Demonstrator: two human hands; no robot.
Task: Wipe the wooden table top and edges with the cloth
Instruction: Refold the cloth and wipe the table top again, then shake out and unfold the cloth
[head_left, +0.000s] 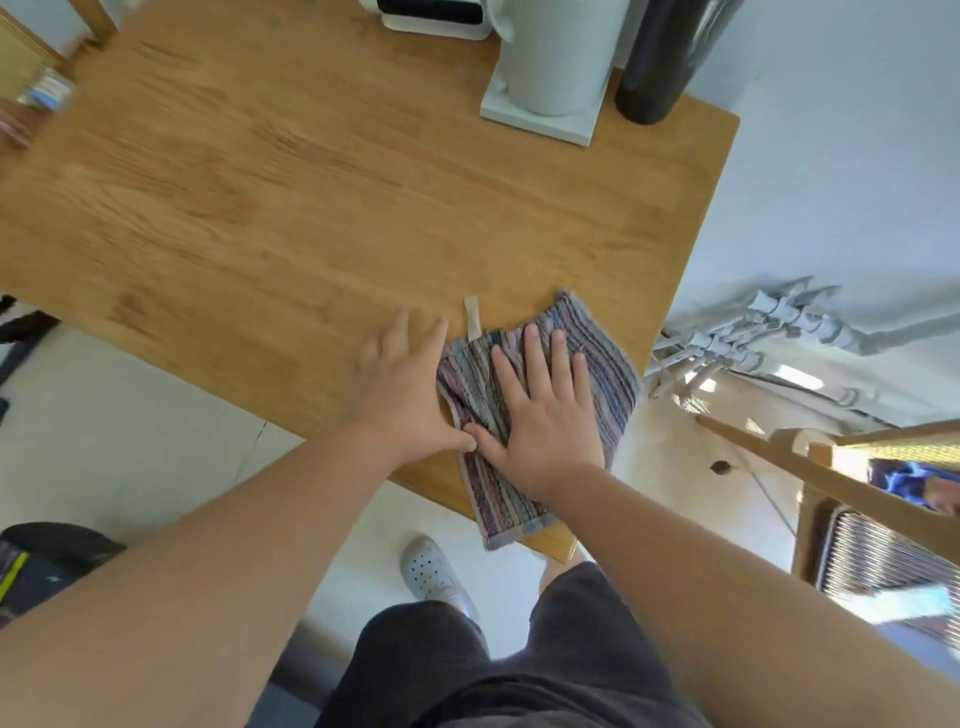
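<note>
A striped cloth (613, 364) in blue, pink and grey lies near the front right corner of the wooden table (311, 197), with a pale hanging loop at its far edge. My right hand (540, 415) lies flat on the cloth, fingers spread, pressing it down. My left hand (402, 395) rests just left of it, fingers apart on the bare wood, its thumb touching the cloth's left edge and my right thumb. A lower corner of the cloth reaches the table's front edge.
A white appliance on a flat base (550, 73) and a dark bottle (660, 67) stand at the table's far right. A wooden chair (831, 467) is to the right, white pipes (769, 332) along the wall. My foot in a grey shoe (431, 571) is under the table's edge.
</note>
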